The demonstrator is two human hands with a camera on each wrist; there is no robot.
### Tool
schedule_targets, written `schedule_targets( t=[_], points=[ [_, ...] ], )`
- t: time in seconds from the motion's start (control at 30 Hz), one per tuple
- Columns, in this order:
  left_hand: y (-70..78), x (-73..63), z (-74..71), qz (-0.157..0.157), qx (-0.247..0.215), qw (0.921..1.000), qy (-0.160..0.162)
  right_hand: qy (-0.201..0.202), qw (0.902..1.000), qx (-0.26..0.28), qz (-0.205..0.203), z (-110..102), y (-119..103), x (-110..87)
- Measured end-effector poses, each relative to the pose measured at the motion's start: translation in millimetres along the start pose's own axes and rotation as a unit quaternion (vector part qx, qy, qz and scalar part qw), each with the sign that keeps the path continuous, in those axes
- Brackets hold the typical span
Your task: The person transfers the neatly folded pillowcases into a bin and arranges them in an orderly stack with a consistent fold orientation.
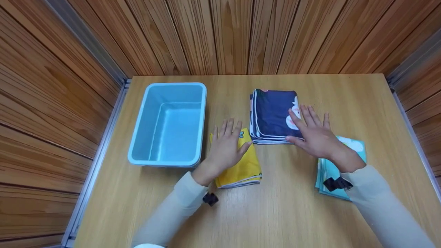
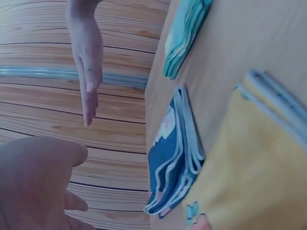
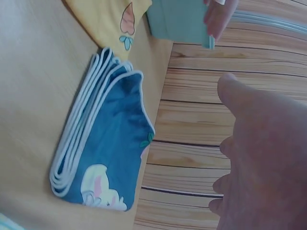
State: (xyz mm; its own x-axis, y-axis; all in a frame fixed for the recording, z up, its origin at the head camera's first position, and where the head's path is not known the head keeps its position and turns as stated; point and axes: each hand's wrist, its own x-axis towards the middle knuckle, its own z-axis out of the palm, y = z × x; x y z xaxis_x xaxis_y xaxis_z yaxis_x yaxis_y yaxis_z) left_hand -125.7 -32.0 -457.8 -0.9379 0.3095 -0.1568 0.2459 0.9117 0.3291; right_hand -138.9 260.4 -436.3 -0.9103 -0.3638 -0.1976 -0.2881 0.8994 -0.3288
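My left hand [image 1: 225,148] hovers palm down over a folded yellow cloth [image 1: 243,168], fingers straight and holding nothing. The wrist views show a gap between each palm and the cloths below. Over the right edge of a folded navy cloth [image 1: 275,113] with a white rabbit print, my right hand [image 1: 317,136] is spread with nothing in it. Beneath the right wrist lies a folded turquoise cloth [image 1: 330,168], partly hidden by the arm. In the left wrist view, the navy cloth [image 2: 175,158] shows its stacked, white-edged folds beside the yellow cloth [image 2: 254,163].
A light blue plastic basin [image 1: 167,160] with nothing inside stands at the left of the wooden table [image 1: 282,213]. Wood-patterned panels [image 1: 231,38] close off the back and both sides, with metal rails [image 1: 100,151] along the table's edges.
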Motion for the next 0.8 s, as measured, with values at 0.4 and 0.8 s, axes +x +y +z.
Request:
schedule_targets(
  t=[0.4,0.8],
  points=[
    [-30.0,-35.7,23.1,0.001,-0.081,0.9965,0.021,-0.02,0.999,0.04,0.005,34.8,-5.4,-7.0],
    [-40.3,-54.6,40.5,-0.031,-0.152,0.9878,-0.004,-0.036,0.9952,0.091,0.009,54.2,-17.4,-13.9]
  ],
)
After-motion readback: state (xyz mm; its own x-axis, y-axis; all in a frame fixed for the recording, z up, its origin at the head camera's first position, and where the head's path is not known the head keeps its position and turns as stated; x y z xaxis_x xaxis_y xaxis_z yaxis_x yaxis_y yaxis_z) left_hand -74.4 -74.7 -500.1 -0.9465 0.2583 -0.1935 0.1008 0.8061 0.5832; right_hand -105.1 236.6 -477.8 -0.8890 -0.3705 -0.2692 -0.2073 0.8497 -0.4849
